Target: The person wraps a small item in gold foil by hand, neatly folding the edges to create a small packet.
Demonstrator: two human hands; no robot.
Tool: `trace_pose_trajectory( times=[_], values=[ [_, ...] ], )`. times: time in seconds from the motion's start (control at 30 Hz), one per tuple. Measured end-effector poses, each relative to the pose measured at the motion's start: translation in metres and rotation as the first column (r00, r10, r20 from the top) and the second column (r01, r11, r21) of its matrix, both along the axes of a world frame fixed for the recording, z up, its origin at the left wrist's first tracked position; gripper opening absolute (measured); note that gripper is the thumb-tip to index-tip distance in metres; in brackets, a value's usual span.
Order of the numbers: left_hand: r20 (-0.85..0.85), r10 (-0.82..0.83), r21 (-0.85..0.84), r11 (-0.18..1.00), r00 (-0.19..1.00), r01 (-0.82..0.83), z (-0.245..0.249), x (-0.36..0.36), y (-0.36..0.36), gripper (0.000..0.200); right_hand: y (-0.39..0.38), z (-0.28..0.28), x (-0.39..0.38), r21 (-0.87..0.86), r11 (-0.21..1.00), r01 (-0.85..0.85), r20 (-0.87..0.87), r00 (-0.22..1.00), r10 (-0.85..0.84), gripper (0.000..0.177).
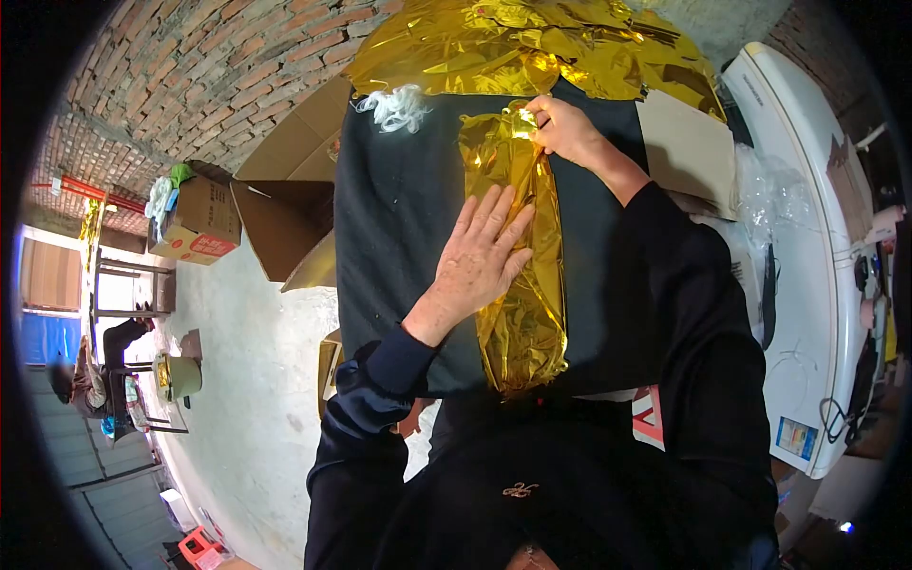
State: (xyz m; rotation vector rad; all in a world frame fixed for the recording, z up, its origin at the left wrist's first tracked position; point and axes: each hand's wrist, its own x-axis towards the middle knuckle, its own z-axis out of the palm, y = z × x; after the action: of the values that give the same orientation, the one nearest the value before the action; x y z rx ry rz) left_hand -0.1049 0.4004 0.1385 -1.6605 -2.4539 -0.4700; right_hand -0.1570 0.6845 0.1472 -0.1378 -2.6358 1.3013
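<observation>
A long folded strip of gold foil (521, 313) lies lengthwise on a black cloth work surface (399, 209). My left hand (480, 256) presses flat on the strip's middle, fingers spread. My right hand (562, 128) pinches the strip's far end between thumb and fingers. Beyond it a larger crumpled sheet of gold foil (532, 43) covers the far edge of the surface. A tuft of white fibre (399, 106) sits at the far left corner of the cloth.
An open cardboard box (285, 223) stands left of the surface, another box (199, 223) further left. A white appliance (807, 237) runs along the right. A brick wall (190, 76) is behind. A person (90, 380) sits far left.
</observation>
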Motion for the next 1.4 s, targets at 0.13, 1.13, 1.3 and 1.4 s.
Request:
trace_pose_trajectory(
  times=[0.13,1.13,1.3,1.4],
  values=[
    [-0.013,-0.011,-0.006,1.000,1.000,0.011,0.003,0.001,0.000,0.057,-0.007,-0.005,0.006,0.293,0.956,0.028,-0.227,0.973,0.041,0.048],
    [0.080,0.004,0.082,0.997,0.997,-0.011,0.008,0.000,-0.001,0.077,0.006,0.046,0.009,-0.217,0.975,0.038,0.537,0.839,0.086,0.028],
    [0.083,0.011,0.099,0.995,0.996,-0.019,0.007,0.001,0.000,0.079,-0.003,0.057,0.000,-0.195,0.980,0.041,0.582,0.809,0.082,0.030],
    [0.058,0.019,0.099,0.995,0.998,-0.025,0.004,0.001,0.000,0.079,-0.008,0.066,0.003,-0.227,0.973,0.028,0.542,0.834,0.102,0.031]
  ],
)
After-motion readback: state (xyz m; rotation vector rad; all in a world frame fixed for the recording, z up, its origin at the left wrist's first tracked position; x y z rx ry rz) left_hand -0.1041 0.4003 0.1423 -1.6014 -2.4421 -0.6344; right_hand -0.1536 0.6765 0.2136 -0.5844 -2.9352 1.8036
